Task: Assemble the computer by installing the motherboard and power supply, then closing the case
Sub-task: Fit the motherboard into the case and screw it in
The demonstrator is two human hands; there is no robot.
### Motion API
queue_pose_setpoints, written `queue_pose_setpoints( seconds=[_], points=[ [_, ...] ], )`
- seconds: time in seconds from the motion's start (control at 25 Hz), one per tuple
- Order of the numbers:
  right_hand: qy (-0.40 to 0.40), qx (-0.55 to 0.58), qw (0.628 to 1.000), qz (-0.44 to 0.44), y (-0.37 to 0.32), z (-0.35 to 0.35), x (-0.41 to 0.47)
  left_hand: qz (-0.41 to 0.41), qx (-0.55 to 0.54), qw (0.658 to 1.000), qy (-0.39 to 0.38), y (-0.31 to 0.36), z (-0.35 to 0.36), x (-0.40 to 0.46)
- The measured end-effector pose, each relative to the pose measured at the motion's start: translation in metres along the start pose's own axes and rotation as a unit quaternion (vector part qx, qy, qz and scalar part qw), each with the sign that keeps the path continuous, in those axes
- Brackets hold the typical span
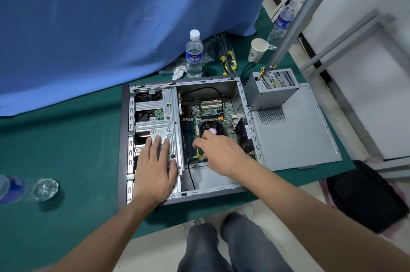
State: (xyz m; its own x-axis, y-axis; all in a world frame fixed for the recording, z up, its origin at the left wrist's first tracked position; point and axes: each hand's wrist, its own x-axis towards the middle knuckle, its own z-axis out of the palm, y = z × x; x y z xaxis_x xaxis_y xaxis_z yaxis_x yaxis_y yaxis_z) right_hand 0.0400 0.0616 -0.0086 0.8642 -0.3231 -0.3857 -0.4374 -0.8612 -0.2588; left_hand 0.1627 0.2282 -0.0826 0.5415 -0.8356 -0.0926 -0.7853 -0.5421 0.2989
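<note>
The computer case point(241, 92) lies on its side on the green tabletop point(66, 138), with its open side facing up. The motherboard point(210, 112) sits inside it, with a round fan point(209, 127) in the middle. The left hand point(155, 169) lies flat on the metal drive cage point(155, 107), with its fingers straight and spread a little. The right hand point(219, 152) reaches into the case just below the fan. Its fingers are curled down at the board, but I cannot tell if they hold anything. The two hands are apart. The power supply point(273, 92) is outside the case. It stands on the gray side panel point(299, 138), which lies flat just to the right of the case. Behind the case stand a water bottle point(194, 54), a paper cup point(257, 50) and some screwdrivers point(228, 58).
</note>
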Motion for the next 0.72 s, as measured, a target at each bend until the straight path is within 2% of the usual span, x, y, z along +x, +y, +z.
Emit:
queue_pose_setpoints(
  seconds=[0.2,0.32,0.4,0.52,0.6,0.72],
  points=[
    [0.054,-0.062,0.996,0.045,-0.010,0.004,0.004,-0.008,-0.004,1.000,0.002,-0.001,0.005,0.000],
    [0.049,-0.085,0.991,0.086,-0.004,0.012,0.001,-0.008,0.002,1.000,-0.002,-0.002,0.005,0.001],
    [0.048,-0.039,0.995,0.079,-0.001,0.010,0.002,-0.011,0.002,1.000,-0.001,-0.004,0.006,0.002],
    [0.008,0.048,0.999,0.024,-0.005,0.007,0.004,-0.014,-0.001,1.000,-0.002,-0.005,0.007,0.000],
    [0.023,0.010,1.000,0.018,-0.009,0.009,0.003,-0.015,-0.002,1.000,-0.002,-0.005,0.008,0.001],
    [0.081,-0.057,0.993,0.068,-0.015,0.017,0.000,-0.015,-0.001,1.000,-0.002,-0.005,0.010,0.001]
  ],
)
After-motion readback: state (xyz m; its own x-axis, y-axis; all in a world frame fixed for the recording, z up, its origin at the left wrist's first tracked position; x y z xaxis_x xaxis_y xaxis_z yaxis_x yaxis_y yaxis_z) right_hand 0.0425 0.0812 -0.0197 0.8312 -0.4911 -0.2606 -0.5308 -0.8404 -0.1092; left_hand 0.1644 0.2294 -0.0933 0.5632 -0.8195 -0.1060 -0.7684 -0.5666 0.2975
